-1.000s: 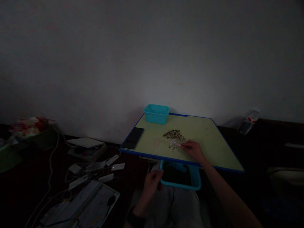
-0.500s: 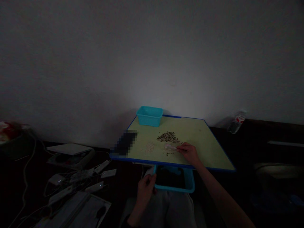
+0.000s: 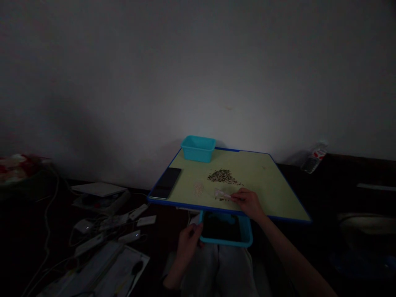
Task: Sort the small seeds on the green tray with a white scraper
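Observation:
A small pale green table (image 3: 272, 185) with a blue edge stands in front of me in a dim room. My right hand (image 3: 249, 203) rests on it, fingers pinched on a small pale pink card (image 3: 221, 194) that lies against a few dark seeds. A larger heap of dark seeds (image 3: 223, 176) sits just beyond, and a small pale heap (image 3: 199, 189) lies to the left. Below the table's front edge, my left hand (image 3: 188, 243) grips the left rim of a turquoise tub (image 3: 246, 237) held over my lap.
A second turquoise tub (image 3: 198, 148) stands at the table's far left corner. A dark phone (image 3: 166, 188) lies along the left edge. Chargers, cables and papers (image 3: 105, 235) cover the floor on the left. A bottle (image 3: 312, 160) lies right of the table by the wall.
My right hand has slid the pink card a little nearer the table's front edge. The left hand has kept hold of the lower tub. The camera has shifted slightly.

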A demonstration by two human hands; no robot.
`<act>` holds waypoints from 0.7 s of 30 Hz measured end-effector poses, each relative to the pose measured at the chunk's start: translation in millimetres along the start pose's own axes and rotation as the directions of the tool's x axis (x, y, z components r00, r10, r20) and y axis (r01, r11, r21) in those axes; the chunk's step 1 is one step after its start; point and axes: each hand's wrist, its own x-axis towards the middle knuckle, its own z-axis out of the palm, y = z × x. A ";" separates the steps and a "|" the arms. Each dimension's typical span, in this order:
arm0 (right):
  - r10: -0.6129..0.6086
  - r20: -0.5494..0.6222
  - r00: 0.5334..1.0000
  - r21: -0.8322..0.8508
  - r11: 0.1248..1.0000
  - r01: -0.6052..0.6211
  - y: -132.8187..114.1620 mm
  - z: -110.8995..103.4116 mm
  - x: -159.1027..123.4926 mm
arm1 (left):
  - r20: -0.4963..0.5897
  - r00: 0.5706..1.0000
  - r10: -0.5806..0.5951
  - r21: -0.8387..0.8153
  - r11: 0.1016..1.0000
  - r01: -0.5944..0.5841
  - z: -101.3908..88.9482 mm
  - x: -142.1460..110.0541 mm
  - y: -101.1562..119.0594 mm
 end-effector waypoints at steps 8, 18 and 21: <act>-0.019 0.012 1.000 0.076 0.997 0.018 -12.0 0.2 -17.7 | 0.065 0.996 -0.055 -0.086 0.994 0.061 -4.6 -1.3 2.5; 0.010 0.037 0.999 0.149 0.989 -0.016 -11.4 2.3 -22.4 | 0.073 0.996 -0.047 -0.058 0.997 0.051 -5.9 -2.8 4.7; 0.013 0.057 0.998 0.170 0.985 -0.023 -10.4 0.2 -21.1 | 0.049 0.998 -0.035 0.024 0.999 0.034 -5.1 -3.1 8.0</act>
